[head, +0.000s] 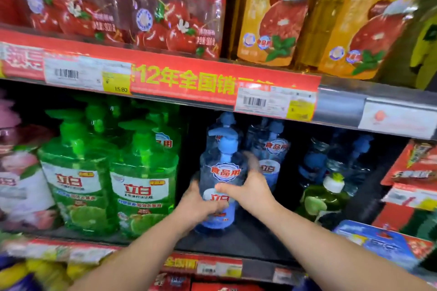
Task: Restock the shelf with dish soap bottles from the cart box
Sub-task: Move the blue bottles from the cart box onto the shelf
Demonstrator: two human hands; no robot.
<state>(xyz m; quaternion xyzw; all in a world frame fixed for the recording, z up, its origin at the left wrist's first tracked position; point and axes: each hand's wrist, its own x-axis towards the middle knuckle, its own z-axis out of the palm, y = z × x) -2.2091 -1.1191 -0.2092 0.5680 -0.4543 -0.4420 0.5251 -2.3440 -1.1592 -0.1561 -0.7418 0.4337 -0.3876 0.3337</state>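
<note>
A clear blue dish soap bottle [223, 172] with a blue pump top stands upright at the front of the middle shelf [248, 241]. My left hand [197, 205] grips its lower left side and my right hand [250, 190] wraps its right side, thumb across the label. Behind it stand more blue pump bottles [272, 151], and further right others [335, 160] sit deep in the dark shelf. The cart box is out of view.
Green pump bottles [111, 179] fill the shelf left of the blue one. A small green bottle with a white cap [324, 198] stands to the right. Red refill pouches [175, 9] and orange ones [272, 14] hang on the shelf above. Price rails [212, 82] edge each shelf.
</note>
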